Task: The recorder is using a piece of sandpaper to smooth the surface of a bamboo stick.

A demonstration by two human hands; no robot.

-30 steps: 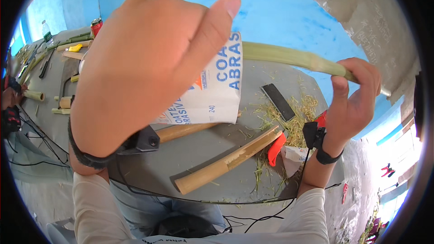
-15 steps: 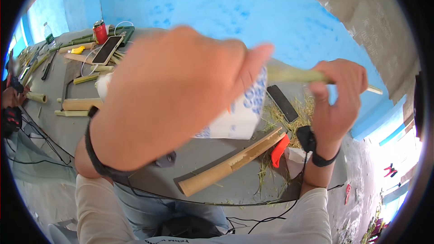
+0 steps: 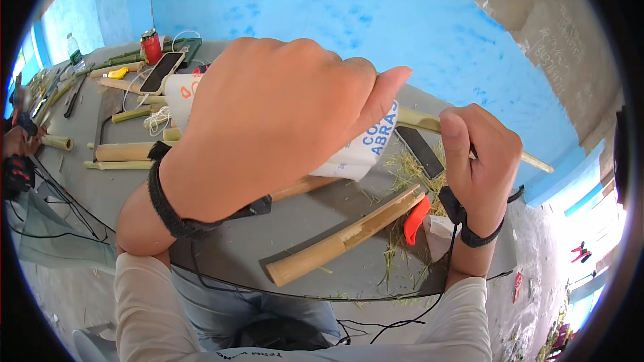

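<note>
White paper point(image 3: 357, 161) bears blue print; the stalk point(image 3: 417, 118) is pale green.

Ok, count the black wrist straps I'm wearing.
2. The left strap sits just below the left hand; the right strap sits just below the right hand. Any under the sleeves would be hidden.

Bright light glares at far right (edges curve noticeably).
</note>
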